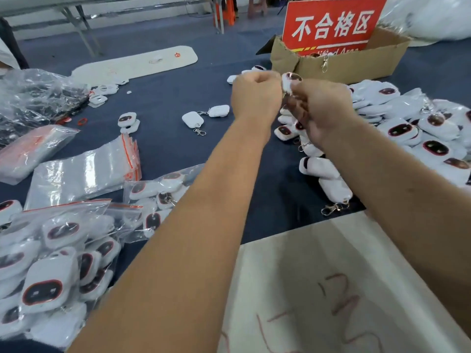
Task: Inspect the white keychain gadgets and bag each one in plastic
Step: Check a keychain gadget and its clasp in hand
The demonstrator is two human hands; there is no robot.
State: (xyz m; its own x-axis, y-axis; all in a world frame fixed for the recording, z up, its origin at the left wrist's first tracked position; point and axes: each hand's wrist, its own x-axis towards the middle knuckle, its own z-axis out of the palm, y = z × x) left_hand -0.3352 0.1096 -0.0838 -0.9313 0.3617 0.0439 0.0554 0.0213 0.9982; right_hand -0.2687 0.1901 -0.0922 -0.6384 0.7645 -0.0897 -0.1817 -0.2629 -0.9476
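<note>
White gadget (290, 82) is up at centre frame, pinched in the right hand (322, 110) with fingers curled round it. Left hand (256, 96) is fisted against its left edge; can't tell what it grips, maybe a film or tab. Inspection step, I'd say. Turn the dark face to the light, check both sides and the clasp. Pass: take an empty zip bag (84, 177) from mid left. Fail: cardboard box (339, 62) under the red sign (331, 24), upper right.
</note>
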